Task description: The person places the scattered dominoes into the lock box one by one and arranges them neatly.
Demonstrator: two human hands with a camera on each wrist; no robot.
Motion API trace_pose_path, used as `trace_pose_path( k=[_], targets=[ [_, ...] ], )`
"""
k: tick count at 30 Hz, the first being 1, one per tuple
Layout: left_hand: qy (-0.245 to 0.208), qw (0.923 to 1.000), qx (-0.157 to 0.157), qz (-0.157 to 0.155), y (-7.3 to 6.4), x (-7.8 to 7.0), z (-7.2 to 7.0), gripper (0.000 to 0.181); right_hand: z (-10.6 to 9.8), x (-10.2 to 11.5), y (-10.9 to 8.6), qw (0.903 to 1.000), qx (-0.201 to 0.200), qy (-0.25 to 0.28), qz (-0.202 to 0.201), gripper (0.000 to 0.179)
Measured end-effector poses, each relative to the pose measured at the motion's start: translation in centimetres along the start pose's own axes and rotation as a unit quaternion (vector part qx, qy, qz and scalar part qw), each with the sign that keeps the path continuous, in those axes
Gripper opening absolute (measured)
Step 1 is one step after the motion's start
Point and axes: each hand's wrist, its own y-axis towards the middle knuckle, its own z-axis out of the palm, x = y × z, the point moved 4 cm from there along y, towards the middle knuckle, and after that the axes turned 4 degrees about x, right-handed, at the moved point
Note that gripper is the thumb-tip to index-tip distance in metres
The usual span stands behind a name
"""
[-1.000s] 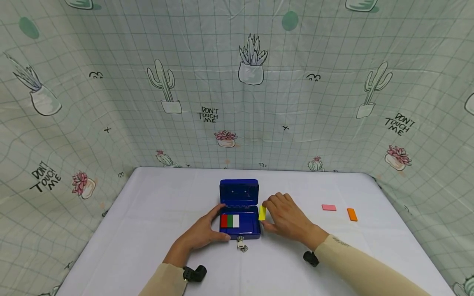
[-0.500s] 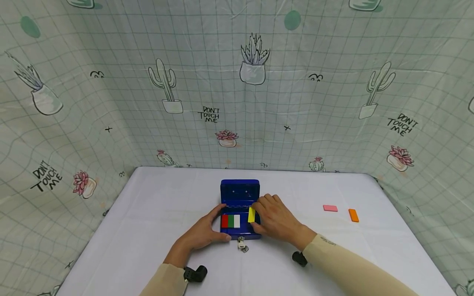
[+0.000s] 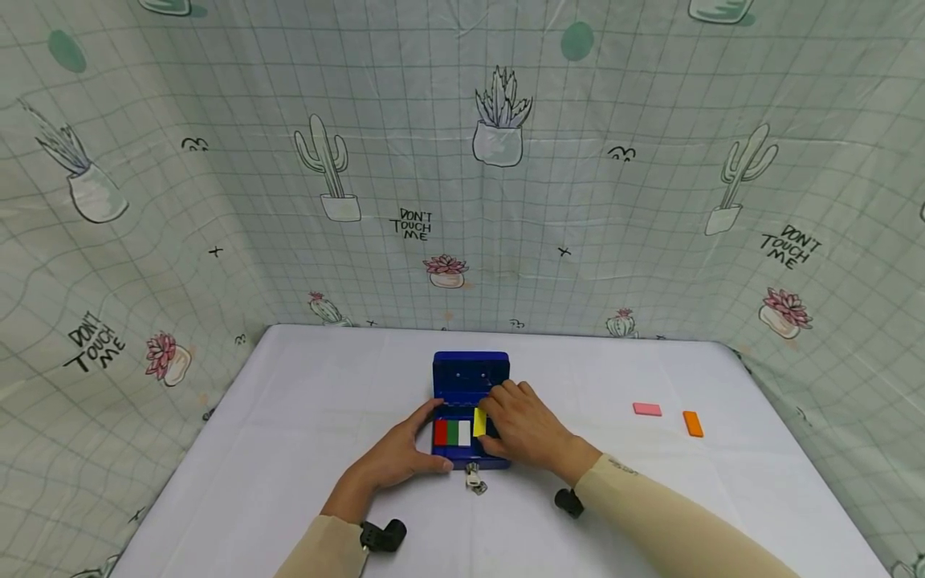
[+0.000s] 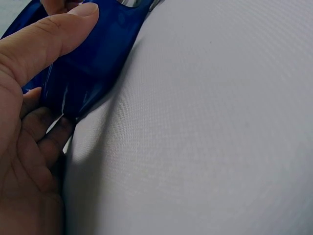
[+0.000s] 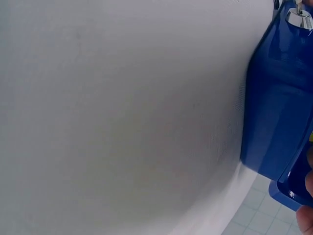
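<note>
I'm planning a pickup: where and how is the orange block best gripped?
Probably pinch the orange block midway across its long sides, from above, using the right hand once it releases the yellow block. The oblong piece lies flat on the table, apart from the pink block.

Both wrist views look dimmer than the head view
</note>
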Motion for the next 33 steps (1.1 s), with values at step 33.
trace_pose_path(
  k=[33],
  targets=[
    [-0.009, 0.9999, 0.003, 0.007, 0.16, 0.17, -0.01, 0.109, 0.92, 0.77, 0.95, 0.9969, 0.076, -0.017, -0.005, 0.045]
  ],
)
